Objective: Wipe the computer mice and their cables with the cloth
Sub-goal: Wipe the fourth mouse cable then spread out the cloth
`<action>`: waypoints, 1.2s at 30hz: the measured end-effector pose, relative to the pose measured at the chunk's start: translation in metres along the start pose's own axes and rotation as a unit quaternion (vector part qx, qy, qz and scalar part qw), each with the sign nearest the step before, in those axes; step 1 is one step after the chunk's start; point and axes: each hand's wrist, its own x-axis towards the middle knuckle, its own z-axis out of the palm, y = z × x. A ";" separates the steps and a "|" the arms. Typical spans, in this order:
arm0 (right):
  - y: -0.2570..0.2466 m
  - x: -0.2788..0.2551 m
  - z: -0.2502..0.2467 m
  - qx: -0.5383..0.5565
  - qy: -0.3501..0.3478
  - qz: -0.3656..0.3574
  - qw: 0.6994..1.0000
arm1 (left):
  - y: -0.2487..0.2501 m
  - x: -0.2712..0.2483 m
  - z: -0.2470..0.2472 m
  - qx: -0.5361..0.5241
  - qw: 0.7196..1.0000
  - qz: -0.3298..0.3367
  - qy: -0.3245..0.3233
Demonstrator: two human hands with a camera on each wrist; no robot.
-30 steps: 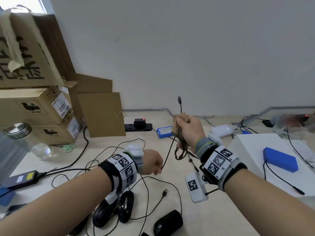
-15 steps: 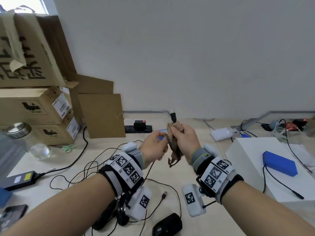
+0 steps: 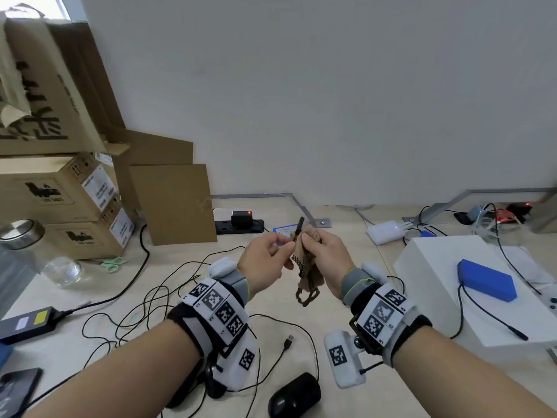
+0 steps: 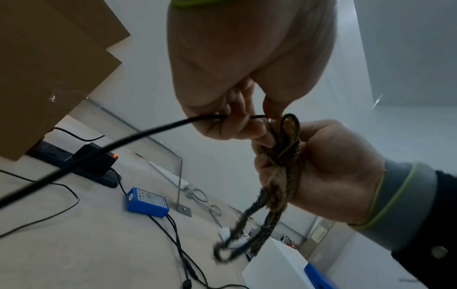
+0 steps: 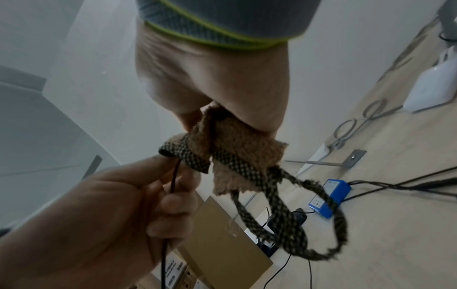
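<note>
My right hand [image 3: 324, 254] grips a tan fleecy cloth [image 3: 307, 260] with a dark checked trim and hanging loop [image 5: 319, 221], raised above the desk. My left hand [image 3: 266, 256] pinches a thin black mouse cable [image 4: 103, 150] right beside the cloth; the cable's plug end [image 3: 300, 226] sticks up out of the cloth. In the right wrist view the cable [image 5: 173, 181] runs between my left thumb and fingers. A black mouse [image 3: 294, 398] lies on the desk below my wrists. Another dark mouse [image 3: 215, 387] is mostly hidden under my left wrist.
Loose black cables [image 3: 144, 300] and a USB plug [image 3: 288, 341] sprawl on the desk. Cardboard boxes [image 3: 60, 191] and a glass jar [image 3: 45, 254] stand left. A white box [image 3: 437, 285] with a blue block [image 3: 485, 283] sits right; a power strip [image 3: 239, 223] lies by the wall.
My left hand rose from low over the desk to meet the cloth and now pinches the cable beside it. The plug end protrudes less above the cloth.
</note>
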 end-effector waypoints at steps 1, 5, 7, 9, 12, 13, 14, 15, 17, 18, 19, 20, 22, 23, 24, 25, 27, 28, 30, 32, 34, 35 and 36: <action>0.001 -0.001 0.000 0.010 -0.006 0.004 1.000 | -0.001 0.001 0.000 -0.002 1.000 -0.002 0.009; 0.000 0.001 -0.006 0.140 0.029 0.055 0.988 | -0.004 0.006 -0.005 -0.099 0.994 -0.033 0.041; 0.004 0.003 -0.010 0.215 0.030 0.073 0.973 | -0.002 0.007 -0.007 -0.187 0.980 -0.051 0.047; 0.008 0.004 -0.010 0.280 0.009 0.082 0.957 | 0.001 0.007 -0.007 -0.257 0.963 -0.069 0.037; 0.004 -0.001 -0.002 0.319 -0.012 0.075 0.945 | 0.005 0.006 0.000 -0.286 0.954 -0.085 0.007; 0.001 -0.003 0.001 0.304 -0.019 0.063 0.950 | 0.005 0.005 0.003 -0.280 0.956 -0.089 -0.003; -0.001 -0.004 0.004 0.281 -0.022 0.048 0.958 | 0.006 0.004 0.006 -0.271 0.958 -0.094 -0.014; -0.002 -0.004 0.008 0.246 -0.012 0.033 0.969 | 0.007 0.004 0.008 -0.260 0.960 -0.103 -0.024; 0.000 -0.002 0.013 0.177 0.030 0.021 0.983 | 0.008 0.003 0.011 -0.232 0.964 -0.124 -0.043; -0.001 -0.002 0.016 0.148 0.050 0.023 0.987 | 0.008 0.003 0.012 -0.213 0.967 -0.132 -0.048; 0.001 0.000 0.017 0.124 0.067 0.025 0.990 | 0.008 0.003 0.012 -0.193 0.971 -0.135 -0.047; 0.002 0.001 0.019 0.111 0.083 0.027 0.990 | 0.008 0.002 0.013 -0.173 0.975 -0.135 -0.045; 0.004 0.006 0.022 0.085 0.127 0.018 0.988 | 0.007 0.002 0.015 -0.130 0.983 -0.125 -0.041; 0.005 0.008 0.024 0.065 0.146 0.012 0.987 | 0.006 0.002 0.017 -0.112 0.985 -0.122 -0.040; 0.005 0.010 0.025 0.050 0.161 0.007 0.986 | 0.006 0.004 0.019 -0.098 0.987 -0.120 -0.041; 0.004 0.011 0.026 0.040 0.168 0.007 0.985 | 0.005 0.006 0.019 -0.089 0.988 -0.121 -0.039; 0.002 0.015 0.027 0.043 0.178 0.021 0.983 | 0.006 0.010 0.020 -0.077 0.989 -0.119 -0.032; 0.001 0.017 0.027 0.048 0.184 0.032 0.981 | 0.006 0.011 0.020 -0.072 0.990 -0.115 -0.027; -0.001 0.021 0.026 0.056 0.195 0.054 0.978 | 0.008 0.012 0.021 -0.058 0.992 -0.106 -0.027; -0.001 0.026 0.025 0.060 0.201 0.071 0.975 | 0.010 0.010 0.022 -0.053 0.993 -0.095 -0.034; 0.001 0.027 0.026 0.065 0.200 0.078 0.975 | 0.013 0.008 0.022 -0.051 0.994 -0.087 -0.034; 0.002 0.028 0.025 0.071 0.203 0.080 0.973 | 0.013 0.007 0.021 -0.047 0.995 -0.082 -0.035; 0.002 0.030 0.022 0.078 0.212 0.084 0.970 | 0.014 0.006 0.020 -0.037 0.996 -0.076 -0.039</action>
